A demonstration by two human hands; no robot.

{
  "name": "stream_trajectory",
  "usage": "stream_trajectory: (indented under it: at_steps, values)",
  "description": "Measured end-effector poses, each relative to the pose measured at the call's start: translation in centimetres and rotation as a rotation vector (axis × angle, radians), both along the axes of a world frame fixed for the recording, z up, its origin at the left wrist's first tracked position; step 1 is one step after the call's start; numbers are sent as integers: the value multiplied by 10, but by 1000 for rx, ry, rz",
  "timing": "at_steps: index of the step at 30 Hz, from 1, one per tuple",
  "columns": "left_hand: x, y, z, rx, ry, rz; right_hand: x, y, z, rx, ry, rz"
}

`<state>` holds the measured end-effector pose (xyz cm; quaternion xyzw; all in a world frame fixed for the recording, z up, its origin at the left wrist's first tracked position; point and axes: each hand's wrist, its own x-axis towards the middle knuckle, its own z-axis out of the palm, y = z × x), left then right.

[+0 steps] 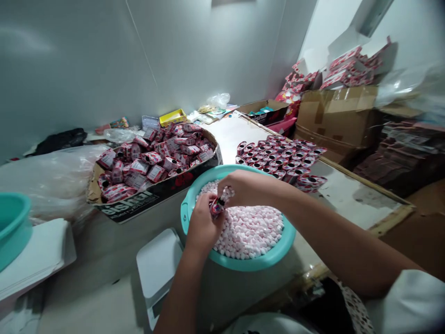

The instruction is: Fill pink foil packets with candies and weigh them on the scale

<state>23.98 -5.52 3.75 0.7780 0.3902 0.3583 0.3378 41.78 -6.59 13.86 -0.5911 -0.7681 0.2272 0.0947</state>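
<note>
My left hand (201,225) is closed around a small red-and-white patterned box (217,206), held over a teal basin (243,264). The basin is heaped with small pink and white candies (250,227). My right hand (243,188) is curled just above the box's open end, fingers pinched on a few candies. Beyond the basin stands a cluster of open, upright boxes (281,155) of the same pattern. To the left, a cardboard tray (139,204) holds several closed boxes (153,160) lying in a pile.
A second teal basin (12,227) sits at the far left edge. A white step stool (156,264) stands below the table. Brown cartons (333,118) with flattened patterned boxes (347,65) on top fill the right. Plastic bags (52,171) lie left.
</note>
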Motion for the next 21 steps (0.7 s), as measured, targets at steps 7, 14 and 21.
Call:
stream_trajectory:
  at_steps: [7, 14, 21]
  values:
    - [2, 2, -3, 1, -4, 4, -2, -4, -2, 49, 99, 15]
    - [3, 1, -1, -16, 3, 5, 24, -34, -36, 214, 297, -196]
    - [3, -1, 1, -16, -10, 2, 31, -61, -70, -265, -36, -119]
